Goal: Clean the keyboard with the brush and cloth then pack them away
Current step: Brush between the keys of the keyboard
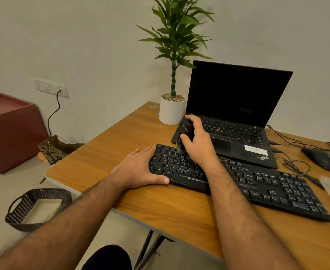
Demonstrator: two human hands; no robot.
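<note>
Keyboard (257, 184): black plastic, rectangular, lying slantwise on the wood-grain counter (121, 152), near the open black laptop (236, 114).
Brush (185, 131): dark blocky handle, bristles down on the keyboard's far-left keys; right hand (199, 141) has its fingers curled round it.
Left hand (140, 168): fingers flat and released, steadying the keyboard's left end.
Woven dark basket (24, 209): on the floor, left.

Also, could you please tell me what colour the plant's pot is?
White; the pot shows clearly in the head view, beside the laptop.
</note>
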